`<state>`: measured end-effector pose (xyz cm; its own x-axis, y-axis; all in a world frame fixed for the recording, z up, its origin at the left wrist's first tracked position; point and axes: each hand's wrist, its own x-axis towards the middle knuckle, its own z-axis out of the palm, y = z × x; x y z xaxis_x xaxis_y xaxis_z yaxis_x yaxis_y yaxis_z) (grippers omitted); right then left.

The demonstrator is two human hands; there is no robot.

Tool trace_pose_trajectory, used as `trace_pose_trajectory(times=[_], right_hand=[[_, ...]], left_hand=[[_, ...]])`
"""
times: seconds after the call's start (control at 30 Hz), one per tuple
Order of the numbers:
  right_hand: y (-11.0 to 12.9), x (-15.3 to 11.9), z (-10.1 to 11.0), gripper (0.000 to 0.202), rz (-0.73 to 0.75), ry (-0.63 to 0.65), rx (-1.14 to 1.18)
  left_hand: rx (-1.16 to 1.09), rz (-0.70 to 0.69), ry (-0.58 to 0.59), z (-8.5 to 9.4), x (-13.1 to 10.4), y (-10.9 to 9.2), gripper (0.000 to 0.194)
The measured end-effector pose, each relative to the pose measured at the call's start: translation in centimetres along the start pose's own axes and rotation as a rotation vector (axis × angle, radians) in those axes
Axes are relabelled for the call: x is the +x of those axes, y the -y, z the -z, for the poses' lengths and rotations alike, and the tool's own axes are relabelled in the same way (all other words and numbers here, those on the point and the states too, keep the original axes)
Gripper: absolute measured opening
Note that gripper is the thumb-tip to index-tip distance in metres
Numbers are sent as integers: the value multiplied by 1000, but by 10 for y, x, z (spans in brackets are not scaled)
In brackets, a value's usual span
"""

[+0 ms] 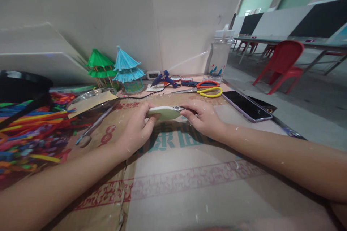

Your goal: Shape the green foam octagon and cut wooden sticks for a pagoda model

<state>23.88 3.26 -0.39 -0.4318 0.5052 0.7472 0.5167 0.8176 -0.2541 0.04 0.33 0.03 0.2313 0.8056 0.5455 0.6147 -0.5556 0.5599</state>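
Observation:
My left hand [140, 122] grips the left end of a flat, pale green disc [166, 114] with a whitish edge, thumb in front and fingers behind. The disc is held tilted above the cardboard-covered table. At its right edge, my right hand [202, 115] pinches a small shiny silver piece [178, 108], whose kind I cannot make out. That piece touches the disc or lies right against it. Beyond my hands lie a blue glue gun [165, 78] and scissors with yellow and orange handles [208, 90].
Colourful pipe cleaners [29, 137] pile up at left. Green [101, 65] and blue [128, 66] model pavilions stand at the back. A water bottle [219, 57] and a phone [246, 105] are at right. A red chair [284, 61] stands beyond the table.

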Motion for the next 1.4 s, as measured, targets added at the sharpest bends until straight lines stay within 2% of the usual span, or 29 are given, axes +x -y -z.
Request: trace_pose_trajectory(times=[0.1, 0.3, 0.37, 0.6, 1.4], right_hand=[[0, 0, -1, 26, -15, 16, 26], [-3, 1, -4, 25, -201, -32, 92], [-4, 1, -5, 26, -223, -36, 96], [-4, -2, -6, 25, -129, -39, 51], [-5, -1, -4, 26, -136, -11, 67]], left_hand=[[0, 3, 1, 0, 0, 0, 5], [-89, 50, 3, -3, 0, 5, 8], [-121, 70, 2, -4, 1, 8, 8], [-128, 85, -9, -4, 3, 9, 7], [-102, 62, -42, -2, 1, 7, 9]])
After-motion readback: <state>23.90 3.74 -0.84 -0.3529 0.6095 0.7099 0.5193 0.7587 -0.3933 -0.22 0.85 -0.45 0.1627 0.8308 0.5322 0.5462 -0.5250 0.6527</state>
